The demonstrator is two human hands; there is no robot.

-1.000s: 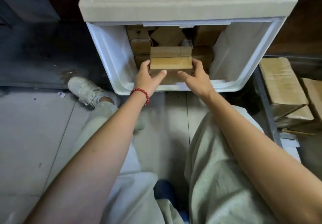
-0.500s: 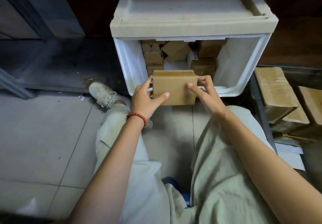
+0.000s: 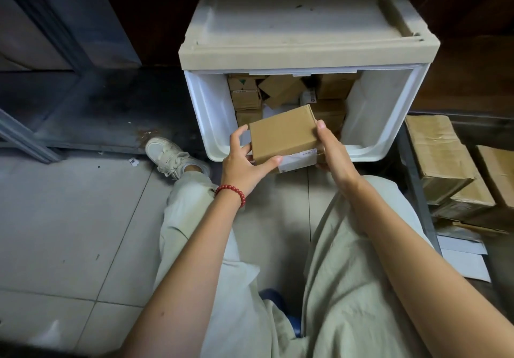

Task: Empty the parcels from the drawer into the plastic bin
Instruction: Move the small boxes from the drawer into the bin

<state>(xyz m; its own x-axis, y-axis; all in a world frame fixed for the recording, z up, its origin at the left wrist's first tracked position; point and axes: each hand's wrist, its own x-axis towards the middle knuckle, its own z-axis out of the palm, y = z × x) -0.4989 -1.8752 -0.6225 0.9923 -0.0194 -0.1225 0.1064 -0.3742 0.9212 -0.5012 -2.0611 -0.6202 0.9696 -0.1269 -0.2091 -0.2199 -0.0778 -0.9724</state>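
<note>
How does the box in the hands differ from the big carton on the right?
The small box is held tilted in the air by the left hand and right hand, in front of the drawer. The big carton rests untouched at the right. The small box looks smooth, with a white label on its near side, while the big carton is creased and taped. Both are closed brown cardboard.

Pale grey floor tiles [image 3: 69,218] are spreading across the left, taking a dull sheen of light, and are meeting a dark metal sill [image 3: 111,112] that is showing a rusty patch [image 3: 146,135]. A grey metal door frame [image 3: 55,23] is rising at the upper left, while brown wooden panelling [image 3: 472,51] is sitting in shadow at the upper right. At the right, a grey metal rack rail [image 3: 417,190] is running beside taped cartons [image 3: 439,157], with white sheets [image 3: 464,260] lying below them.
</note>
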